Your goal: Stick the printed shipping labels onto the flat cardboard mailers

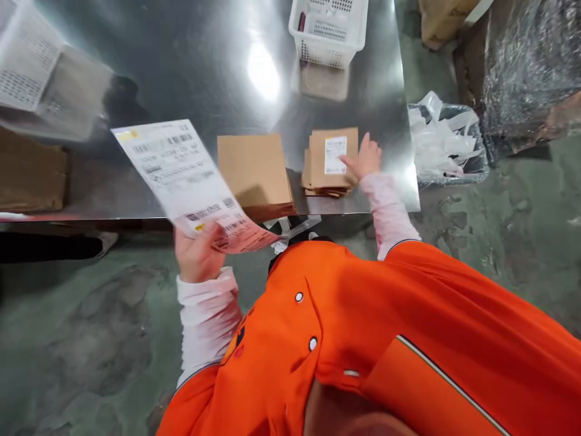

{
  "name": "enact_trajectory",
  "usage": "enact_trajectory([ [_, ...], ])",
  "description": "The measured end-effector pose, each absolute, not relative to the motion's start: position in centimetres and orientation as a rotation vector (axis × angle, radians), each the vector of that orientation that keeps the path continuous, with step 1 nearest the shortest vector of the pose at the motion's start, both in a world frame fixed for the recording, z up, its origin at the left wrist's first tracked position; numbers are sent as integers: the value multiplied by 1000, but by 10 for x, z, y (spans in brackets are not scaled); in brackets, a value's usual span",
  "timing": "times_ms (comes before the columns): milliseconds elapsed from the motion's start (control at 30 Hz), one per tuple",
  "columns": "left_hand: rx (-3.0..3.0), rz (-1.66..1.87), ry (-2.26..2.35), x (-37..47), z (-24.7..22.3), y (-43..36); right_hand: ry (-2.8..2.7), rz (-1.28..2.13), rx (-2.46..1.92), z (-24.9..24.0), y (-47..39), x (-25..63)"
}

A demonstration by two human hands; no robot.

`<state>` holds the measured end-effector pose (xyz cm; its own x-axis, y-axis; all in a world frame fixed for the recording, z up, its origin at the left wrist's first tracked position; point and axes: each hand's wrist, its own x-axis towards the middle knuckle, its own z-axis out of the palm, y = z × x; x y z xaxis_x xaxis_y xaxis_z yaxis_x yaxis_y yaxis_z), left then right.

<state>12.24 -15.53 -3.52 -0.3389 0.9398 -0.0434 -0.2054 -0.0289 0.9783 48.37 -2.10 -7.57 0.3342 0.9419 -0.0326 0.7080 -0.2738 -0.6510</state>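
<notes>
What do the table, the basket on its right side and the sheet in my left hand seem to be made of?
Table: probably steel, smooth, from its grey sheen and glare. Basket: likely glossy white plastic, with rows of holes. Sheet: seemingly thin paper, as it bends; coating unclear.

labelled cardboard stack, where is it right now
In the head view, the labelled cardboard stack lies right of centre by the near edge of the metal table, between the larger plain cardboard stack and the right hand.
</notes>
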Motion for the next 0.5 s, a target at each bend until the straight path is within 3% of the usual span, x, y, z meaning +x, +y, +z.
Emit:
enact_trajectory([
  [133, 945, 1247, 1245, 145, -46, -164, -1848, 1349, -1278, -58, -73, 390],
  [200, 978, 1076, 1249, 149, -50, -160, -1704, 1503, -1043, -55, -100, 349],
  [333, 852, 1292, 1302, 146, -59, -147, -1709, 1580, -1042, -56, -119, 321],
  [500, 744, 1384, 1301, 160, -77, -144, -1915, 1189, -1245, -38, -91, 326],
])
